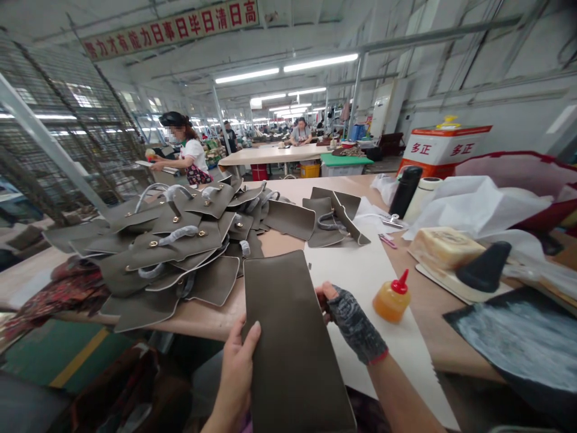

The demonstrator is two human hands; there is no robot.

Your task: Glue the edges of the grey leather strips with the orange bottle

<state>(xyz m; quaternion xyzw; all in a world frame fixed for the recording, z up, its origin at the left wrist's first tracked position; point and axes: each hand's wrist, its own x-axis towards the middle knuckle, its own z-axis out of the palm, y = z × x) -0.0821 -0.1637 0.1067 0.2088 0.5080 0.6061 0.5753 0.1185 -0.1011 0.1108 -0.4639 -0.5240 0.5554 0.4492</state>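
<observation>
A long dark olive-brown leather panel [288, 337] with pale edges stands tilted in front of me. My left hand [241, 355] grips its left edge, thumb on the front face and fingers behind. At the panel's right edge is my right hand [345, 310], in a grey fingerless knitted glove; its fingers are bent against the edge and their tips are partly hidden. Under the right hand lies a white sheet [374, 264]. A squat bottle [392, 300] of amber liquid with a red nozzle cap stands to the right of that hand.
Bag panels with wrapped handles [180, 240] are piled on the left of the table. More panels [331, 216] lie at the back. On the right are a black flask [406, 189], a yellowish block [446, 246] and a smeared black board [518, 337]. Co-workers [192, 150] stand beyond.
</observation>
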